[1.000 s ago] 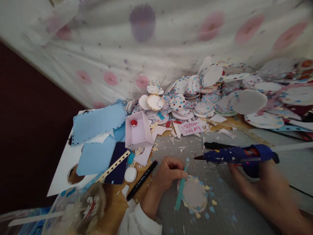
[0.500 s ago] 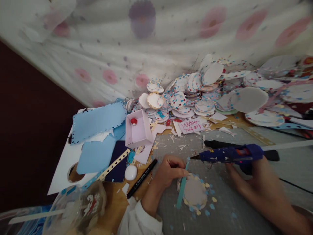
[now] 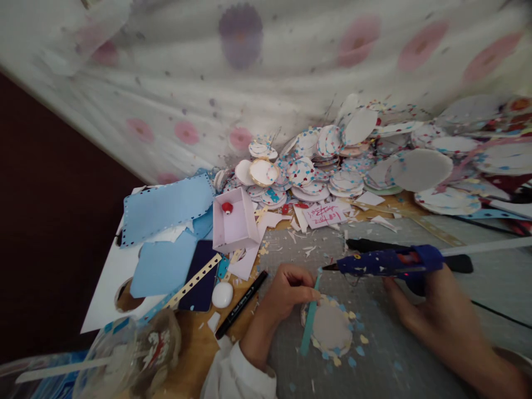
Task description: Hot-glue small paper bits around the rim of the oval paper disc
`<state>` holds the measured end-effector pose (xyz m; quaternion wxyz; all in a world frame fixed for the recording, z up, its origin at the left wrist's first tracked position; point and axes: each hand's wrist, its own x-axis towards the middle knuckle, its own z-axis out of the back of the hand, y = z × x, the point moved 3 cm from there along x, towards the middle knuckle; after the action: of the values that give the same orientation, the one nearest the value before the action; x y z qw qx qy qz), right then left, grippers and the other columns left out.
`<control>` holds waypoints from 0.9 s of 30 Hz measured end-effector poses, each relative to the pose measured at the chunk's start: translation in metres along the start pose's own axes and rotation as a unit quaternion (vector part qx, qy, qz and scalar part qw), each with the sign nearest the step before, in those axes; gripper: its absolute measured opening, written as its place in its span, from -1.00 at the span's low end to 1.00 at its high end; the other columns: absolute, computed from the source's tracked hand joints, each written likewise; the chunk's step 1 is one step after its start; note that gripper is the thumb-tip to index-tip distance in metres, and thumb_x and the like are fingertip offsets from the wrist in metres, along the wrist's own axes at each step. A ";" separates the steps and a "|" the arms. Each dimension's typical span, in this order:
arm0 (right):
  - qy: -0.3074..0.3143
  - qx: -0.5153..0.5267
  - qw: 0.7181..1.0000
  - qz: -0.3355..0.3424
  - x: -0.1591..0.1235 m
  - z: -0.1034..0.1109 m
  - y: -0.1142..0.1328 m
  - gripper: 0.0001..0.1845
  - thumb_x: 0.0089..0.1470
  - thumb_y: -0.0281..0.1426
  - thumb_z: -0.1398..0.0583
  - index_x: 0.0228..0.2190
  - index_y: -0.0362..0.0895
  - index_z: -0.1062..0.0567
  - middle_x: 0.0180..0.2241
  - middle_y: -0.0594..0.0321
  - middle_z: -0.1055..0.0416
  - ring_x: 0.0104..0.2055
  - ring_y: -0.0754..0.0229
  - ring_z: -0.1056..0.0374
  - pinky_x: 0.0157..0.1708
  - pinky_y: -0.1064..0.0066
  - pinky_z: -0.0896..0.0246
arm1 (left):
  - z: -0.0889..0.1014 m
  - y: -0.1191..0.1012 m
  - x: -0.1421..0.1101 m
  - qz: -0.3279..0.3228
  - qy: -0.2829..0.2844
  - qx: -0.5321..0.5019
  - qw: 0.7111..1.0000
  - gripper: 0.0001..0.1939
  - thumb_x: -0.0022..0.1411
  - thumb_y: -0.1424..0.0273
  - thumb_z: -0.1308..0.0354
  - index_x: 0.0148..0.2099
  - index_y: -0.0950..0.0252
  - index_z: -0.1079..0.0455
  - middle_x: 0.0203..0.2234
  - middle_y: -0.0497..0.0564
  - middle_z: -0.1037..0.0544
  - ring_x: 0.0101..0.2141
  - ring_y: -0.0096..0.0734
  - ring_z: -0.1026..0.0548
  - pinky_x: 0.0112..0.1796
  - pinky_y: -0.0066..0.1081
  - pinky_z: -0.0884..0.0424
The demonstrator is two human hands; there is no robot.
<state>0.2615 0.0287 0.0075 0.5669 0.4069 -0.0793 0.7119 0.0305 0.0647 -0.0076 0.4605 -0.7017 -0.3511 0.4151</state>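
Note:
My left hand [image 3: 291,291] pinches a narrow teal paper strip [image 3: 308,327] near its upper part. Under and beside the strip lies a round paper disc [image 3: 331,327], edged with small blue and cream hearts. My right hand [image 3: 440,316] is wrapped round the handle of a dark blue hot glue gun [image 3: 386,262]. The gun's nozzle points left, close to the strip's upper end; whether they touch I cannot tell. A white glue stick [image 3: 490,245] runs out of the gun's back.
Stacks of decorated paper discs [image 3: 303,172] line the back. At left are a pink open box [image 3: 235,244] with a red object inside, blue card sheets [image 3: 168,208], a black marker [image 3: 241,305], a white round object [image 3: 222,294] and a clear cup [image 3: 108,354]. A grey cutting mat [image 3: 374,354] lies beneath my hands.
Hardly anything differs. The glue gun sits very slightly further left in view, along with a small camera shift; both hands keep their grips.

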 end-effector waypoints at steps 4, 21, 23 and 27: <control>0.004 0.003 1.000 -0.003 0.000 0.000 0.000 -0.79 0.22 -0.25 -0.11 -0.19 -0.12 -0.29 -0.40 0.22 -0.30 -0.50 0.10 -0.31 -0.58 0.33 -0.26 | 0.000 0.000 0.000 0.000 0.004 -0.004 1.000 -0.59 -0.20 0.21 -0.43 -0.71 0.30 -0.29 -0.74 -0.17 -0.23 -0.65 -0.59 -0.17 -0.58 -0.48 -0.01; -0.004 0.009 1.000 0.010 0.002 0.001 0.002 -0.89 0.20 -0.29 -0.10 -0.26 -0.05 -0.28 -0.44 0.30 -0.22 -0.54 0.13 -0.22 -0.60 0.34 -0.16 | 0.001 0.001 0.000 0.006 0.009 -0.002 1.000 -0.64 -0.21 0.23 -0.40 -0.71 0.30 -0.32 -0.75 -0.13 -0.30 -0.66 -0.57 -0.21 -0.58 -0.48 -0.05; -0.004 0.008 1.000 0.010 0.002 0.002 0.001 -0.89 0.20 -0.30 -0.10 -0.26 -0.05 -0.28 -0.44 0.31 -0.21 -0.54 0.13 -0.21 -0.60 0.34 -0.14 | 0.000 0.001 0.000 0.006 0.013 -0.005 1.000 -0.62 -0.21 0.21 -0.41 -0.71 0.30 -0.31 -0.75 -0.12 -0.32 -0.66 -0.57 -0.22 -0.58 -0.48 -0.06; 0.002 0.006 1.000 0.006 0.002 0.001 0.001 -0.88 0.20 -0.30 -0.10 -0.24 -0.07 -0.27 -0.43 0.28 -0.24 -0.51 0.11 -0.25 -0.59 0.34 -0.18 | -0.001 0.000 0.001 0.004 0.012 -0.008 1.000 -0.59 -0.22 0.20 -0.43 -0.72 0.30 -0.30 -0.77 -0.13 -0.30 -0.68 -0.58 -0.20 -0.59 -0.49 -0.05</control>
<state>0.2610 0.0294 0.0095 0.5603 0.4080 -0.0763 0.7168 0.0315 0.0649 -0.0073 0.4571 -0.7120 -0.3461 0.4054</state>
